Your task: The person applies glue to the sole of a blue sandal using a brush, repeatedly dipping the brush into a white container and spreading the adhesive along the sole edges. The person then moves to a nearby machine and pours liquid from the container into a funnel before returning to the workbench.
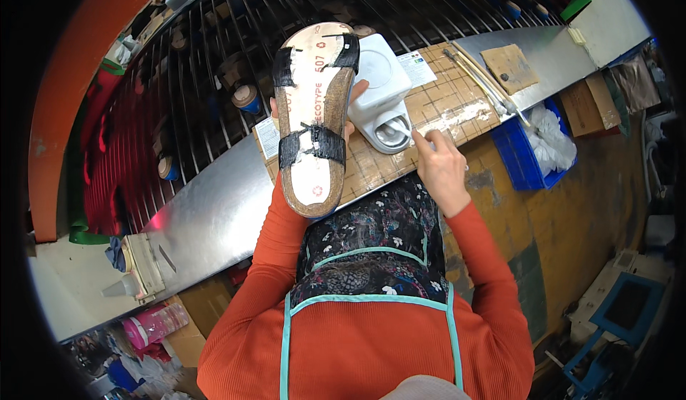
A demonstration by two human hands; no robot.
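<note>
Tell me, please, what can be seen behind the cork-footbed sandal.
Behind the cork-footbed sandal, parts of the left hand show at both edges; the orange sleeve appears near its lower end. The palm, most of the underside and anything directly behind are covered.

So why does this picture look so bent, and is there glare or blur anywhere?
Head view: a fisheye lens, so the orange frame looks bowed and the corners go black; head view: bright glare on the patterned board, reddish reflection on the metal tabletop; head view: sandal and right hand look fairly sharp.
</note>
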